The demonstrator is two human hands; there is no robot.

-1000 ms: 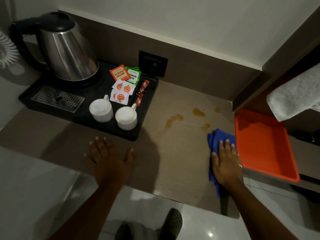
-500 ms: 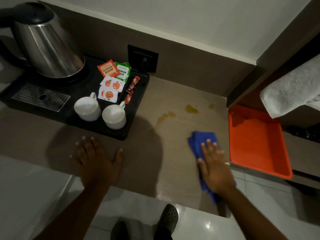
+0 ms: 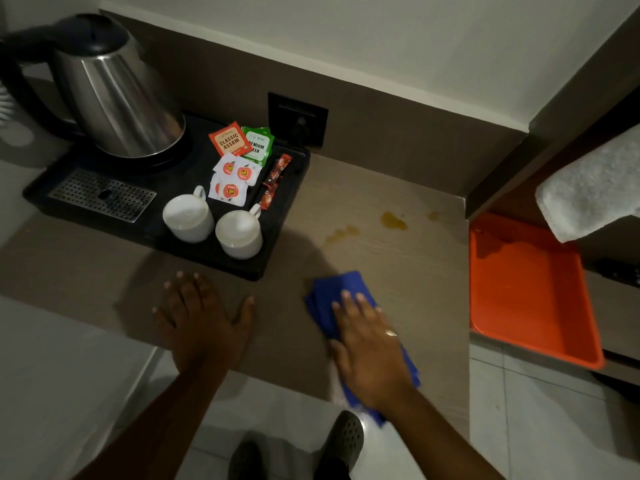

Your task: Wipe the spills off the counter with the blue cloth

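The blue cloth lies flat on the brown counter near its front edge. My right hand presses down on the cloth with fingers spread, covering its middle; one end hangs over the counter edge. Yellowish spills sit farther back, a smaller streak to their left and a faint spot to their right, all beyond the cloth. My left hand rests flat and empty on the counter, left of the cloth.
A black tray at the left holds a steel kettle, two white cups, tea sachets and a drip grate. An orange tray sits right of the counter, a white towel above it. A wall socket is behind.
My right hand has slid the blue cloth leftward along the counter, away from the orange tray. My left hand stayed planted on the counter.
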